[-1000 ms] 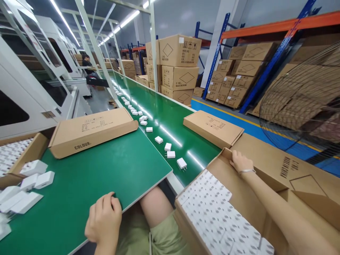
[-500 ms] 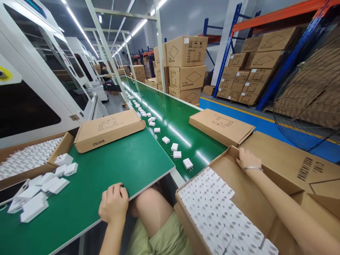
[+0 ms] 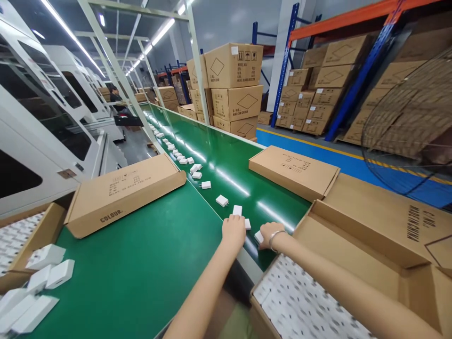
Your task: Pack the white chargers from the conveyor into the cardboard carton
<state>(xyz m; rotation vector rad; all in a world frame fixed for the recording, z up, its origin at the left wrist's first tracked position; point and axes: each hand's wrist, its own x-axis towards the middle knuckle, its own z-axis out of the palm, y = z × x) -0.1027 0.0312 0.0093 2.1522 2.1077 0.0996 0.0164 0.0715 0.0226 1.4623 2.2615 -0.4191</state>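
Over the near part of the green conveyor belt (image 3: 226,160), my right hand (image 3: 270,232) has its fingers closed on a white charger (image 3: 259,237). My left hand (image 3: 233,230) is at the belt's left edge, its fingers bent down beside a white charger (image 3: 237,210) and another charger (image 3: 247,224); its fingertips are hidden, so a hold cannot be made out. More white chargers trail up the belt. Below my right forearm, an open cardboard box (image 3: 259,306) holds rows of white chargers.
A closed carton (image 3: 125,195) lies on the green side table (image 3: 141,268), near loose chargers (image 3: 35,313) and a filled box (image 3: 49,235). Another closed carton (image 3: 294,170) rests across the belt's right side. A wire fan (image 3: 406,127) stands at right.
My left hand has moved from the table edge to the chargers on the belt. My right hand has left the box rim and closed on a charger. The view has shifted right.
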